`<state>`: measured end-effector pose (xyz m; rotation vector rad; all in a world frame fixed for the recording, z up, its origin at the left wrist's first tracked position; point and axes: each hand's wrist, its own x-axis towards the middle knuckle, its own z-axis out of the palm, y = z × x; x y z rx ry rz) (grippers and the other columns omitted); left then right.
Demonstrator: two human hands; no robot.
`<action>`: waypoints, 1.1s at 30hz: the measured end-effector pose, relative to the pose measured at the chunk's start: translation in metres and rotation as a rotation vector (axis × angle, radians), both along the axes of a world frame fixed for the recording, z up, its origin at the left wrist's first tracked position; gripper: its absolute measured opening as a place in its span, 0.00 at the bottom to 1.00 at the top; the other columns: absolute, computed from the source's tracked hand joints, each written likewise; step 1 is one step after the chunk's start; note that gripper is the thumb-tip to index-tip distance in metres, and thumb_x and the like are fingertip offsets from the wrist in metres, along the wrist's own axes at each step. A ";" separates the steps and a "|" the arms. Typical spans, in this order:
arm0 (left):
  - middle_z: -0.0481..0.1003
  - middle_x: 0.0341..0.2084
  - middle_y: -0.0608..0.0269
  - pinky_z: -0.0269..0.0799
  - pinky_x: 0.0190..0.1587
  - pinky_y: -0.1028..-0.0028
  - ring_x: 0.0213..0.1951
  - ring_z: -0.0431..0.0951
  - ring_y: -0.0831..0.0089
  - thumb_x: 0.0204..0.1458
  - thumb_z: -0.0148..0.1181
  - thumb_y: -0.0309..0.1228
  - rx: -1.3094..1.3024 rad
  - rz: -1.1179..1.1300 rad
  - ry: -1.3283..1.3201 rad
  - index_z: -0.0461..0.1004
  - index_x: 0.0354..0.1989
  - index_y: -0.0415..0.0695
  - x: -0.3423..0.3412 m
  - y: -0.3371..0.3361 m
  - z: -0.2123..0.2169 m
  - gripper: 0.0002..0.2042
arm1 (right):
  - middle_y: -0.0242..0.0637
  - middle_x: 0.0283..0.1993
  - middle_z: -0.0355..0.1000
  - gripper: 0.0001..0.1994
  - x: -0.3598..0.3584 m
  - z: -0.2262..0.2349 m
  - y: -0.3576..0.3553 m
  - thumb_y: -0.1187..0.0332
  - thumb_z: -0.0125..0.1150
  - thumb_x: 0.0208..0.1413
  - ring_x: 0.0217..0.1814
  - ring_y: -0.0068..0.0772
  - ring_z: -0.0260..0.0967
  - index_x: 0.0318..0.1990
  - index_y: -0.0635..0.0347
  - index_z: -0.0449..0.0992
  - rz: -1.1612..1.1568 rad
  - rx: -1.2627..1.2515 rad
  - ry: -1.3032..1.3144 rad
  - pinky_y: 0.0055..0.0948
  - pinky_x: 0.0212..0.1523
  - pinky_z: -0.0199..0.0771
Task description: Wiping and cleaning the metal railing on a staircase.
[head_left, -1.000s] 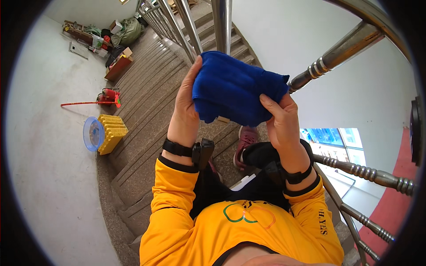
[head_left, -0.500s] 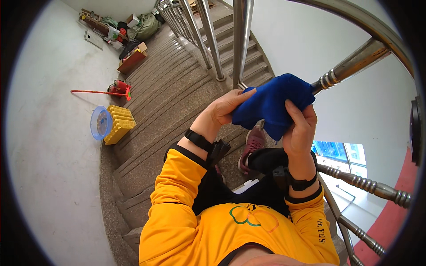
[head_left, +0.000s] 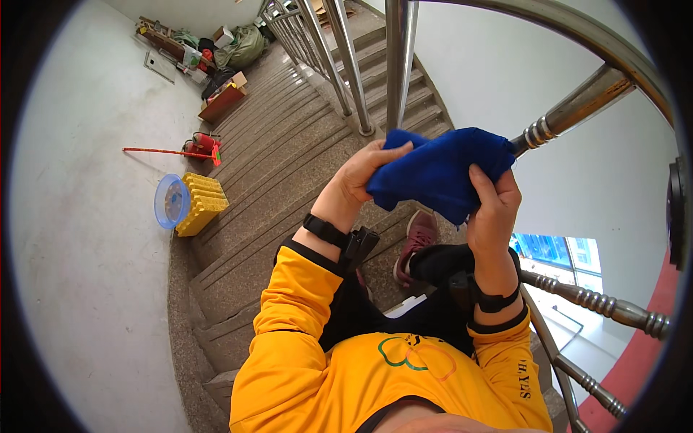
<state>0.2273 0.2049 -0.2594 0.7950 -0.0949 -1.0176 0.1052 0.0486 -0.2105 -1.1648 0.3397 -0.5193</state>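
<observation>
A bunched blue cloth point(head_left: 440, 169) stretches between my two hands, in front of the metal railing. My left hand point(head_left: 368, 169) pinches its left end, with the thumb on top and the other fingers hidden beneath. At the cloth's right end my right hand point(head_left: 494, 202) is closed on it, thumb against the near side. Just beyond the cloth's right edge a turned metal baluster point(head_left: 570, 112) begins, its lower end covered by the cloth. Whether the cloth touches that baluster I cannot tell.
Stone stairs point(head_left: 267, 173) run up and down on the left. A yellow crate-like block point(head_left: 202, 204), a translucent blue basin point(head_left: 172, 200), red fire extinguishers point(head_left: 204, 142) and a red-handled tool point(head_left: 162, 151) stand by the wall. A curved handrail point(head_left: 570, 32) arches at the upper right. Bags point(head_left: 242, 47) are piled farther off.
The cloth is spread wider, and a fold of it now stands up near my left hand. The surroundings have shifted slightly to the right in view.
</observation>
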 end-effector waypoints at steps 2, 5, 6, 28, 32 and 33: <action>0.76 0.36 0.56 0.78 0.37 0.75 0.35 0.79 0.71 0.54 0.57 0.36 0.009 0.073 0.022 0.69 0.47 0.35 0.000 -0.001 0.010 0.18 | 0.35 0.43 0.74 0.13 0.001 0.000 -0.001 0.78 0.55 0.52 0.43 0.24 0.69 0.46 0.66 0.72 0.004 -0.013 0.014 0.22 0.49 0.66; 0.76 0.37 0.54 0.77 0.42 0.71 0.38 0.79 0.68 0.56 0.54 0.37 -0.120 0.192 0.086 0.68 0.47 0.36 0.009 0.004 0.016 0.17 | 0.33 0.38 0.74 0.10 0.003 -0.002 -0.005 0.75 0.56 0.54 0.38 0.22 0.69 0.43 0.68 0.74 0.040 -0.189 0.140 0.20 0.44 0.67; 0.75 0.39 0.54 0.76 0.44 0.69 0.39 0.78 0.66 0.56 0.52 0.38 -0.145 0.224 0.127 0.67 0.48 0.37 0.014 0.007 0.009 0.18 | 0.32 0.34 0.74 0.09 0.002 -0.003 -0.009 0.73 0.56 0.55 0.35 0.20 0.69 0.42 0.67 0.74 0.105 -0.414 0.235 0.19 0.40 0.67; 0.72 0.39 0.70 0.69 0.41 0.83 0.39 0.72 0.84 0.60 0.40 0.50 -0.114 0.201 -0.457 0.67 0.51 0.44 -0.053 -0.117 0.116 0.23 | 0.37 0.46 0.67 0.09 -0.004 0.011 -0.032 0.73 0.46 0.60 0.47 0.22 0.63 0.45 0.66 0.66 -0.471 -0.495 -0.270 0.19 0.47 0.63; 0.72 0.40 0.69 0.68 0.41 0.83 0.39 0.71 0.84 0.59 0.39 0.53 -0.067 0.155 -0.509 0.67 0.52 0.43 -0.047 -0.124 0.091 0.25 | 0.33 0.41 0.65 0.05 -0.012 0.017 -0.033 0.73 0.47 0.60 0.39 0.18 0.60 0.41 0.64 0.67 -0.403 -0.354 -0.240 0.15 0.40 0.60; 0.73 0.38 0.68 0.69 0.40 0.83 0.38 0.72 0.83 0.59 0.39 0.53 -0.007 0.120 -0.467 0.66 0.52 0.43 -0.046 -0.124 0.080 0.26 | 0.33 0.41 0.65 0.05 -0.011 0.017 -0.034 0.73 0.47 0.60 0.39 0.18 0.60 0.41 0.64 0.67 -0.405 -0.349 -0.243 0.15 0.40 0.60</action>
